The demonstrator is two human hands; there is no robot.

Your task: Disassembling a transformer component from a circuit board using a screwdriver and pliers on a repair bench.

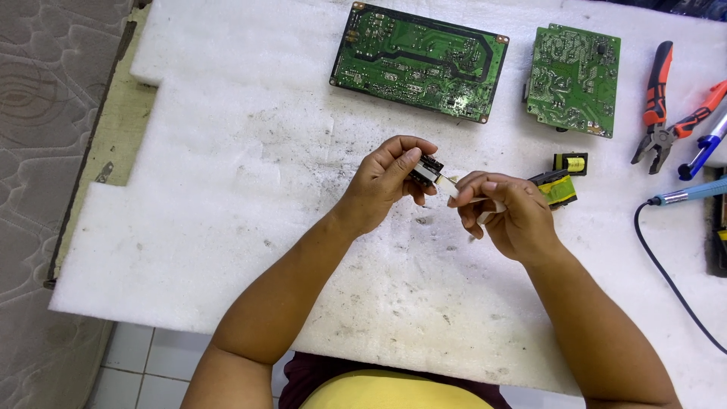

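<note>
Transformer (426, 170), a small black one with a pale winding face, sits pinched in the fingertips of the left hand (386, 182) above the middle of the white foam-covered desk (227, 189). A strip of pale tape (453, 182) runs from it toward 3 o'clock, where the right hand (503, 212) has closed thumb and fingers on the tape's free end. Both hands are curled shut on what they hold, raised off the desk.

By the look of it, the tape wrap is being peeled off the winding. That calls for a firm hold on the body and a steady pull along the strip so it does not tear.

At 3 o'clock of the right hand lie two more transformers (562, 178) with yellow tape. At 12 o'clock rest two green circuit boards (419, 60). Far toward 2 o'clock lie orange-handled pliers (657, 106), and at 3 o'clock a blue soldering iron (693, 193) with its dark cord.
</note>
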